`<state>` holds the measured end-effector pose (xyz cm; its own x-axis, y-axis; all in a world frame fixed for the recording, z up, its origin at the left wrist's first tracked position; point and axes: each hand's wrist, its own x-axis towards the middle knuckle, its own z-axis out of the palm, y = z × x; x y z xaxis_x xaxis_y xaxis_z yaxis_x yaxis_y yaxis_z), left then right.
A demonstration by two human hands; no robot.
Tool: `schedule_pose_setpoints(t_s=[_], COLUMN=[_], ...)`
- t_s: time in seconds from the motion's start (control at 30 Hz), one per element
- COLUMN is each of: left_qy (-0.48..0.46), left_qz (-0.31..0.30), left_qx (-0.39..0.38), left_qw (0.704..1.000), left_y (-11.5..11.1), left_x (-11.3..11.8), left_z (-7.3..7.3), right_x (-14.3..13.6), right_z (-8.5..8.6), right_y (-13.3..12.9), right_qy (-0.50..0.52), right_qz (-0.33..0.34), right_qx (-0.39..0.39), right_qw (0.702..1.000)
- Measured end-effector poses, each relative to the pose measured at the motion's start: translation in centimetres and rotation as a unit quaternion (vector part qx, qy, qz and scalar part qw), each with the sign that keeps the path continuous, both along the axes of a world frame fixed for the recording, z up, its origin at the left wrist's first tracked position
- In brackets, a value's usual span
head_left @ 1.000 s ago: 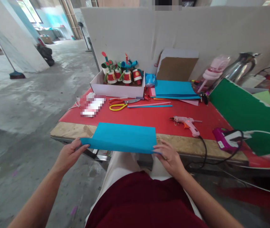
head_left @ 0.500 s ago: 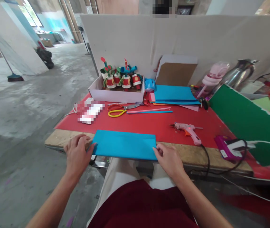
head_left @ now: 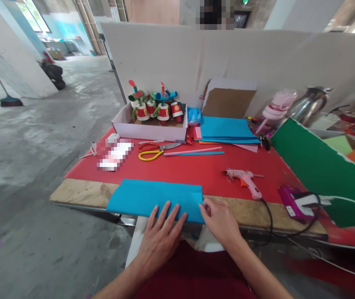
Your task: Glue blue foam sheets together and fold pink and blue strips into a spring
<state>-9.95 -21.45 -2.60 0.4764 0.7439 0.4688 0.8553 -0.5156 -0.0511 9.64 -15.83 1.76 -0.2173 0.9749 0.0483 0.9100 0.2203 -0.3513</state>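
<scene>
A folded blue paper sheet point(head_left: 155, 195) lies across the table's near edge, its left end slightly spread. My left hand point(head_left: 163, 232) rests on the sheet's lower edge, fingers spread flat. At the sheet's right end, my right hand point(head_left: 219, 218) pinches the corner between thumb and curled fingers. Behind the sheet are scissors with red and yellow handles point(head_left: 151, 155) and thin pink and blue paper strips point(head_left: 193, 152). To the right lies a pink glue gun point(head_left: 247, 180) with its cord running off the near edge.
A white box point(head_left: 152, 131) holds several cup figures. Blue sheets point(head_left: 227, 128) are stacked at the back. A purple power strip point(head_left: 296, 203) and a green board point(head_left: 324, 174) stand right, near a steel jug point(head_left: 305, 106). A phone-like object point(head_left: 115, 155) lies left.
My left hand has let go of the sheet's left end and moved right onto its lower edge, fingers spread. The right hand keeps its corner. The view has tilted slightly.
</scene>
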Motion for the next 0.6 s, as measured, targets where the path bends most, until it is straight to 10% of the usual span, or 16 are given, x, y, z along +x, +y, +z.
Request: schedule_pose_setpoints(t_s=[0.2, 0.4, 0.6], left_qy=[0.022, 0.017, 0.006], left_qz=[-0.004, -0.007, -0.008], left_qx=[0.013, 0.032, 0.038], left_qw=[1.0, 0.999, 0.999], left_y=[0.4, 0.6, 0.7], left_x=[-0.2, 0.0, 0.1], left_z=[-0.6, -0.9, -0.9], right_x=[1.4, 9.6, 12.8], right_z=[0.6, 2.2, 1.8], right_y=[0.2, 3.6, 5.8], right_qy=[0.032, -0.048, -0.173], right_qz=[-0.016, -0.207, -0.199], right_qx=[-0.044, 0.092, -0.058], right_qw=[0.998, 0.973, 0.963])
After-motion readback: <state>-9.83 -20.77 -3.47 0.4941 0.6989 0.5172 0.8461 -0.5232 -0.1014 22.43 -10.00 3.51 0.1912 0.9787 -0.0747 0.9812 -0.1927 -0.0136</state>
